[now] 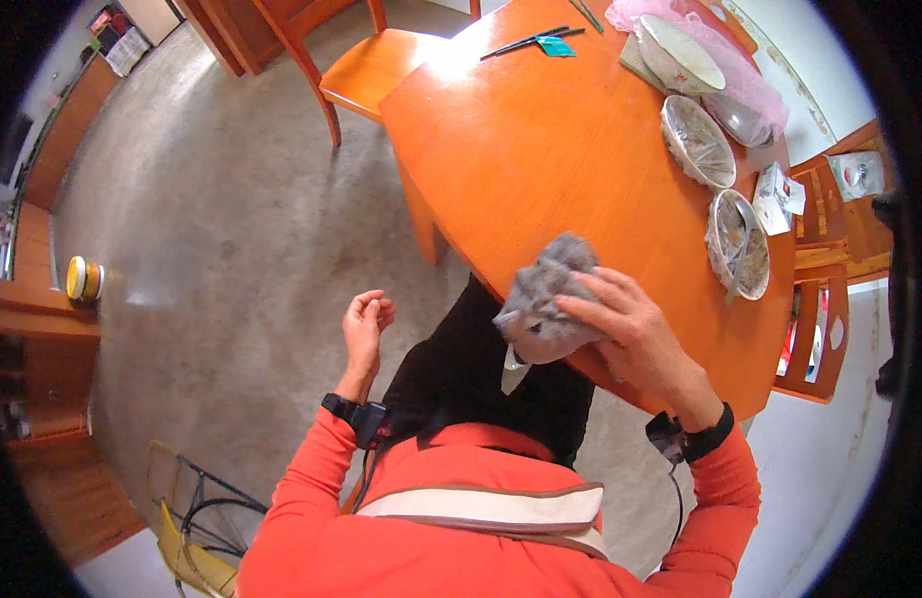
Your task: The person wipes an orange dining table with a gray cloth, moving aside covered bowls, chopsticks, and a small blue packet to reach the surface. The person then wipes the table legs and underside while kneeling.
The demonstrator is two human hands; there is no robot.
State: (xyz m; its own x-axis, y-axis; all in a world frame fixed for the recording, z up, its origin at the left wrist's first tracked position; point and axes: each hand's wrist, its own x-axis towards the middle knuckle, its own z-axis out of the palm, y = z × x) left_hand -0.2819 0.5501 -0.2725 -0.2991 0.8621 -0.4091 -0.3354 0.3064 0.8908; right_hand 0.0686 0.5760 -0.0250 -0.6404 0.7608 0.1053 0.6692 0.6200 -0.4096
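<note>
My right hand (636,329) grips a crumpled grey cloth (550,291) at the near edge of an orange-brown wooden table (520,172). Part of the cloth lies over the tabletop and part hangs past the edge, above my dark trousers. A pale, pointed piece (514,370) sticks out below the cloth; what it is, I cannot tell. Away from the table, over the floor, my left hand (367,329) is loosely curled with nothing visible in it. Its thumb rests near the fingertips.
Along the table's right side are two film-covered bowls (698,142) (752,258), a utensil (743,247), a tissue box (776,198), a large white bowl (681,54) and pink mesh (748,82). Chopsticks (532,42) lie at the far end. A wooden chair (378,63) stands beyond the left edge.
</note>
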